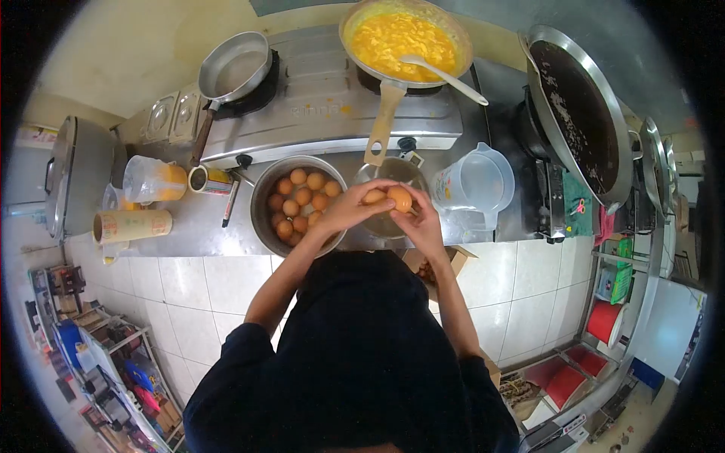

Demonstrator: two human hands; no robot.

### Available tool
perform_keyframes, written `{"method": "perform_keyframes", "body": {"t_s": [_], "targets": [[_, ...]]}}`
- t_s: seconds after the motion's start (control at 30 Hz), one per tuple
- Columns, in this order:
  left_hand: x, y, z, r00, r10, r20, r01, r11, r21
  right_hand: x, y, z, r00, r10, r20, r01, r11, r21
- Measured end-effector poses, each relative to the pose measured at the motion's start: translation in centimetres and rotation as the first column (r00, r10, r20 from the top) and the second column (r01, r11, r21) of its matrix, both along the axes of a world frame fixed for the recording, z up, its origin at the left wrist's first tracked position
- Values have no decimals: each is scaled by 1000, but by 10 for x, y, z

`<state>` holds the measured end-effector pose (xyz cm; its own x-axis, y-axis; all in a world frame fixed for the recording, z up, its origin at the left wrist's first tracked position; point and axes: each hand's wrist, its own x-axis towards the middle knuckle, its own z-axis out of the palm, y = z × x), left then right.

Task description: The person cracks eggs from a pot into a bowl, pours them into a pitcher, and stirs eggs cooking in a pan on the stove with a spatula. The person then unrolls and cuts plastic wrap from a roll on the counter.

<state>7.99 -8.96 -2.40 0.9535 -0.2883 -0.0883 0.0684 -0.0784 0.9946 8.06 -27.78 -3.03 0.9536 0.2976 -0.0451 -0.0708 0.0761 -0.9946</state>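
Over a metal bowl [390, 167] at the counter's front, my left hand [352, 207] and my right hand [423, 224] meet around brown eggs. One egg [399, 198] sits between the fingers of both hands. Another egg [373, 197] shows under the fingers of my left hand. To the left stands a metal pot [261, 198] with several brown eggs [303, 196] in it. A clear plastic jug [483, 180] is right of the bowl.
A gas stove [317, 113] carries an empty pan [234, 66] and a pan of yellow egg [404, 41] with a spoon [453, 80]. A large wok [578, 113] is at right. Left are a can [209, 180], a marker [230, 204] and plastic containers [155, 181].
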Motion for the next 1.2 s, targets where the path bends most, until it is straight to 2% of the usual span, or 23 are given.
{"method": "perform_keyframes", "body": {"t_s": [0.03, 0.07, 0.1, 0.13, 0.2, 0.3, 0.47, 0.53, 0.57, 0.63, 0.7, 0.73, 0.77, 0.8, 0.9, 0.93, 0.97, 1.0, 1.03, 1.07, 1.1, 1.13, 1.2], "targets": [[5, 4, -1, 1000, -5, 2, 5, 1000, -1, 4, -4, -3, 995, 93, -33, -95, 994, -48], [10, 9, -2, 996, -71, 57, 63, 990, 128, 8, -7, -5, 996, 89, -32, -90, 995, -48], [15, 14, -3, 985, -141, 103, 111, 960, 257, 12, -8, -4, 989, 143, 47, -139, 987, -85], [21, 17, -4, 984, -147, 102, 116, 960, 256, 15, -9, -4, 973, 198, 123, -182, 975, -126], [30, 20, -7, 925, -311, 221, 135, 809, 572, 23, -12, -14, 957, 242, 157, -210, 958, -196], [35, 16, -10, 865, -416, 279, 103, 692, 714, 30, -15, -33, 930, 299, 212, -237, 932, -276], [45, 20, -30, 818, -475, 325, 74, 647, 759, 38, -21, -47, 899, 347, 266, -242, 902, -358], [46, 20, -31, 810, -477, 342, 78, 666, 742, 38, -20, -42, 810, 373, 453, -126, 865, -485], [47, 18, -32, 828, -448, 337, 48, 656, 754, 35, -19, -43, 812, 371, 451, -126, 865, -485], [48, 13, -30, 845, -419, 333, 18, 644, 765, 30, -13, -41, 864, 241, 443, 52, 832, -553], [45, 5, -25, 902, -237, 362, -19, 813, 581, 25, -5, -28, 866, 168, 472, 90, 874, -477], [41, -1, -21, 902, -243, 356, -11, 813, 582, 20, -3, -21, 864, 95, 494, 128, 908, -399], [36, -7, -17, 914, -212, 346, 24, 880, 475, 13, -5, -23, 868, 89, 488, 132, 907, -400], [28, -12, -8, 926, -182, 330, 56, 932, 357, 2, -9, -26, 882, -11, 472, 228, 885, -405], [-13, 3, 27, 958, -70, 279, -18, 954, 300, -45, -37, -31, 835, -345, 429, 524, 738, -425], [-30, 16, 30, 977, 2, 213, -73, 943, 324, -68, -59, -59, 803, -458, 381, 590, 697, -407], [-43, 33, 32, 986, 75, 149, -124, 927, 355, -86, -80, -73, 794, -454, 404, 606, 640, -472], [-52, 50, 24, 973, 152, 172, -224, 789, 572, -104, -101, -86, 785, -450, 426, 619, 578, -532], [-63, 67, 8, 954, 215, 210, -298, 593, 748, -116, -106, -60, 858, -475, 195, 485, 626, -610], [-70, 83, -13, 943, 238, 231, -319, 458, 830, -142, -133, -102, 864, -447, 230, 421, 395, -817], [-71, 97, -31, 934, 244, 259, -330, 319, 889, -172, -166, -141, 851, -513, 112, 319, 336, -886], [-72, 107, -38, 964, 244, 103, -182, 328, 927, -202, -192, -167, 804, -595, -3, 199, 275, -941], [-67, 118, -62, 988, 142, 56, -102, 350, 931, -234, -223, -189, 752, -657, 53, 296, 265, -918]]}}
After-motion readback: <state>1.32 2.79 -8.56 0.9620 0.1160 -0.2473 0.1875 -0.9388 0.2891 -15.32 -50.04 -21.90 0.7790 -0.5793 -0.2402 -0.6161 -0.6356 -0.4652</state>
